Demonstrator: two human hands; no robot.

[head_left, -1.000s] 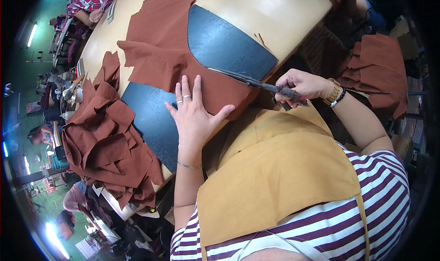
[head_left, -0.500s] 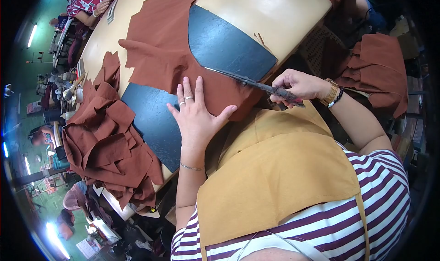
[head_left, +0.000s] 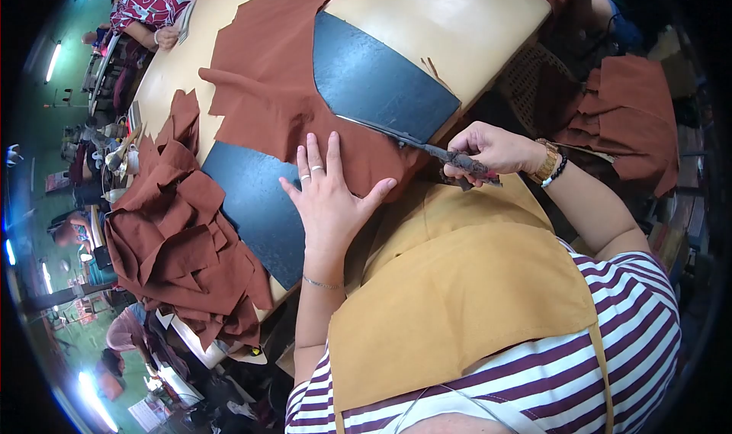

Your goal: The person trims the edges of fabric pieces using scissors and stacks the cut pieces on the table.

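Observation:
A large piece of rust-brown cloth (head_left: 263,56) lies over a dark blue-black board (head_left: 374,68) on the table. My left hand (head_left: 332,197) rests on the cloth's near part with fingers spread, pressing it down. In my right hand (head_left: 488,152) is a pair of long scissors (head_left: 427,146), its handles wrapped in dark, ragged material. The scissor blades reach left along the cloth's edge, close to my left fingertips. My right fingers are wrapped round the handles. A crumpled heap of the same brown cloth (head_left: 175,243) lies left of my left hand.
The pale tabletop (head_left: 450,14) has thin brown scraps (head_left: 433,69) on it. More brown cloth (head_left: 625,121) hangs at the right, beyond my right arm. Another person's hand (head_left: 166,37) is at the table's far left edge. A yellow apron (head_left: 465,297) covers my lap.
My right hand and the scissors have shifted slightly left and down. My left hand stays spread on the cloth. The other person's hand at the far left has moved down.

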